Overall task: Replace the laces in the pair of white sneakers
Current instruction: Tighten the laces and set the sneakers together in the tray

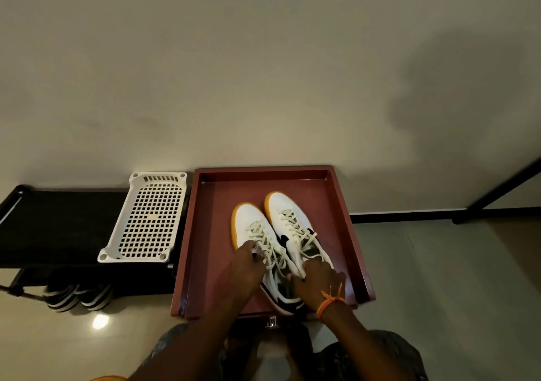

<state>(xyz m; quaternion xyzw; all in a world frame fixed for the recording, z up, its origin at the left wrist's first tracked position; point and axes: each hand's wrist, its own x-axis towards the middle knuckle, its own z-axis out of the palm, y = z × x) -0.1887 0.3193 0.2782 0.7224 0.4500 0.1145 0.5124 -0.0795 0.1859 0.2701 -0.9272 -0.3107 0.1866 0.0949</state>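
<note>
Clearly both hands (247, 266) pinch unbranded sneaker laces (270, 244).

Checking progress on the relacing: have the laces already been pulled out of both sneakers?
No. Both white sneakers still show laces criss-crossed through their eyelets.

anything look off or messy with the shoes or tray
Nothing stands out. Both white sneakers sit side by side, upright and laced, in the red tray, with the left hand and right hand at the laces.
</note>
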